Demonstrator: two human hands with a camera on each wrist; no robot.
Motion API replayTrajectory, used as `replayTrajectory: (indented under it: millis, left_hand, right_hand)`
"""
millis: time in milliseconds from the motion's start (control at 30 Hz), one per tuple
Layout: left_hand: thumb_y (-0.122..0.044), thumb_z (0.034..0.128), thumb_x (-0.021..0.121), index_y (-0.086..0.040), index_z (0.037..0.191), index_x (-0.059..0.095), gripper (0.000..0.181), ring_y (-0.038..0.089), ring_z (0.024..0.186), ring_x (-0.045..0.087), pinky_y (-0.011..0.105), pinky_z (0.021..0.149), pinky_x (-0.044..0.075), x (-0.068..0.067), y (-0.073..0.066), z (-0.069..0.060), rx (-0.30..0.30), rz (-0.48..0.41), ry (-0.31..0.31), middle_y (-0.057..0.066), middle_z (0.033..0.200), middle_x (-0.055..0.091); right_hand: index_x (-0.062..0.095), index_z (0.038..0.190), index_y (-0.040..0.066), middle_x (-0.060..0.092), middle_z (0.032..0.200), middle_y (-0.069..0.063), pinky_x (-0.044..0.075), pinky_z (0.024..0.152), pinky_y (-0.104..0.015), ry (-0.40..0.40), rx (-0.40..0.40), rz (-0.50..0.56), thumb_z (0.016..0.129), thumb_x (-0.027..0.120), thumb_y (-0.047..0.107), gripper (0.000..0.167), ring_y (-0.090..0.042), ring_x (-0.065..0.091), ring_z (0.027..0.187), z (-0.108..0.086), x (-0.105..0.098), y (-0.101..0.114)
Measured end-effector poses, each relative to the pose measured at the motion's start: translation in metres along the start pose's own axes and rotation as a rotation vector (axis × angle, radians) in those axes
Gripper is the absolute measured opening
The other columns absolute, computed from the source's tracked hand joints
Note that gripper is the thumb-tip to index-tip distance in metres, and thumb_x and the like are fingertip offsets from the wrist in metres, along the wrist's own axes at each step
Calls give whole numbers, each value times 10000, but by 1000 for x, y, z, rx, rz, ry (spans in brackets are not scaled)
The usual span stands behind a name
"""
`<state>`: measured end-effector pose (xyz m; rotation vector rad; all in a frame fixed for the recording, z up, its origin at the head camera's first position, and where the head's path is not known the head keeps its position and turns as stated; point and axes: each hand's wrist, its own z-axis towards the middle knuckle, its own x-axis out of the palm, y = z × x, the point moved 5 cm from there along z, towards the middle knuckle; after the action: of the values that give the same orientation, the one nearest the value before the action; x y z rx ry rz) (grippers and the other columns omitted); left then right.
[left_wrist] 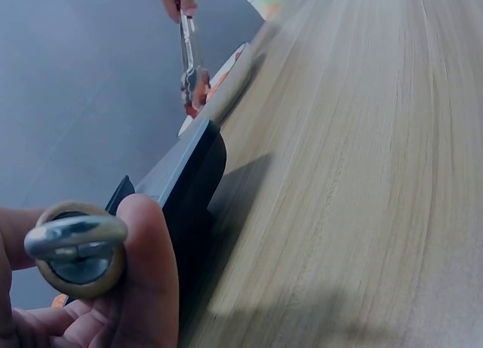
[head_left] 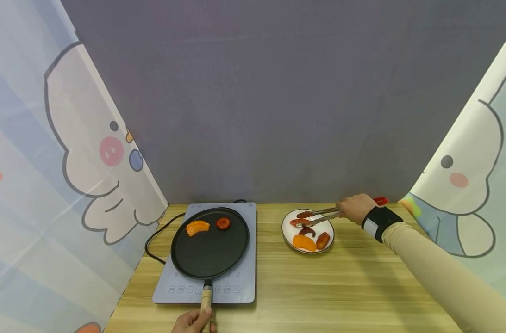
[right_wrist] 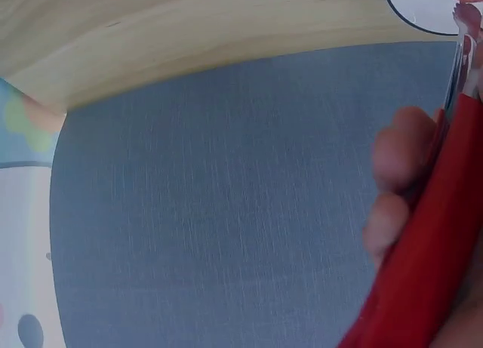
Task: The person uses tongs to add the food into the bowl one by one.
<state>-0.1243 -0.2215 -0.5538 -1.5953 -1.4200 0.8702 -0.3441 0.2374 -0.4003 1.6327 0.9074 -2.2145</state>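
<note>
Closest bit is a cream sleeve [head_left: 440,277] stretching in from 4 o'clock, ending in the right hand [head_left: 356,208], which is wrapped around some red-handled tongs [head_left: 327,217]. Those point roughly at 8 or 9 o'clock, tips right at a reddish food piece [head_left: 298,222] on the 10 o'clock side of the plate [head_left: 288,232]. Honestly can't tell from where I'm standing if they're pinching it or just touching. Its long axis looks about 9-to-3, so nearly in line with the tongs. Left hand [head_left: 194,320] is way off at 8 o'clock from it, gripping the handle [head_left: 206,298] of the pan [head_left: 213,252], so the right's clearly nearer. Pan's at 9 o'clock from the plate, across some tabletop [head_left: 273,277].
</note>
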Motion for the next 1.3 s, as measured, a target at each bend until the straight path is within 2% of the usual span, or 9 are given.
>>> replayTrajectory:
  millis: [267, 567, 900, 1133, 1300]
  left_hand:
    - [-413, 910, 594, 50, 919, 638, 465, 103, 540, 577, 270, 512, 488, 0, 1, 1, -1, 1, -7, 56, 722, 673]
    - [-403, 914, 588, 52, 929, 636, 457, 102, 539, 575, 268, 511, 487, 1, 0, 2, -2, -11, 3, 62, 725, 674]
    - [-401, 920, 579, 38, 892, 646, 445, 96, 518, 555, 269, 501, 477, 1, 1, 1, -6, 15, 1, 47, 677, 653]
    - [-417, 908, 587, 39, 896, 647, 460, 100, 522, 559, 272, 503, 481, -1, 1, 1, -5, 15, 0, 52, 677, 652]
    - [-400, 915, 588, 45, 976, 637, 452, 99, 533, 567, 270, 509, 481, -2, 2, 2, -5, 0, 1, 57, 730, 674]
  right_hand:
    - [647, 757, 143, 570, 629, 31, 467, 485, -408, 42, 65, 79, 774, 783, 289, 200, -187, 548, 525, -4, 11, 1]
    - [627, 771, 129, 562, 643, 45, 457, 503, -401, 81, 105, 128, 801, 757, 333, 244, -170, 545, 540, -12, 16, -3]
    - [611, 757, 173, 490, 614, 87, 397, 501, -339, 181, 128, 278, 853, 711, 306, 193, -97, 470, 533, -19, 26, -12]
    - [547, 679, 204, 399, 581, 89, 318, 514, -296, 165, 117, 328, 862, 704, 277, 252, -91, 388, 526, -23, 27, -13]
    - [474, 625, 202, 315, 565, 87, 276, 515, -275, 137, 107, 345, 857, 707, 281, 338, -77, 332, 508, -25, 28, -13]
